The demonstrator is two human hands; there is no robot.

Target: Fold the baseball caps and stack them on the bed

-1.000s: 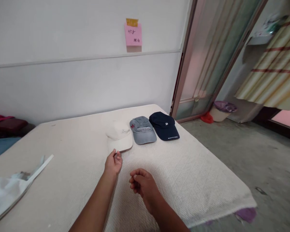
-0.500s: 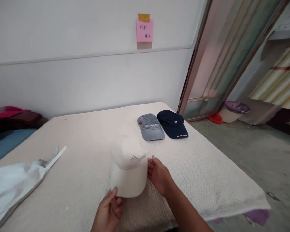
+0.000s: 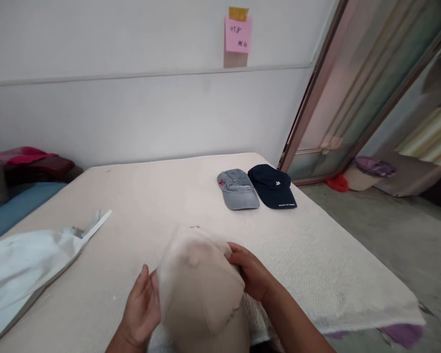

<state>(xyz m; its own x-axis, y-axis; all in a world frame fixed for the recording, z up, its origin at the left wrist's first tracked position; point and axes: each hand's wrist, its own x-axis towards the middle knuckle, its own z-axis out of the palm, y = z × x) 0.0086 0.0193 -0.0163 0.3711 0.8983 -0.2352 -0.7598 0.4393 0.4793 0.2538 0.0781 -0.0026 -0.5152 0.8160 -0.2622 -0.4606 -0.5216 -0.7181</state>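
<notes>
So the white cap is up close at the near edge of the tabletop, crown side showing, and it's pretty blurry. Its lower end gets cut off by the bottom of the view, and I honestly can't tell if any of it rests on the cloth.

Right hand has the cap's edge pinched between thumb and curled fingers, with the fingertips partly tucked out of sight. Left hand is mostly open at the cap's other side, thumb pointing up and palm facing in. Can't tell if it's pressing on the cap or just right beside it, since some of its fingers blend into the blur.

Farther back there are 2 more caps lying side by side, brims toward the camera: a gray cap with a red mark, and a navy cap to its right. Lettering on both is too small to read. The white fabric thing on the left runs out of view, so no clue what it is, but a pale strap sticks out of it.

A pink note is taped to the wall, handwriting only half legible. The bin on the floor has a purple liner, and the curtain is cut off at the right.
</notes>
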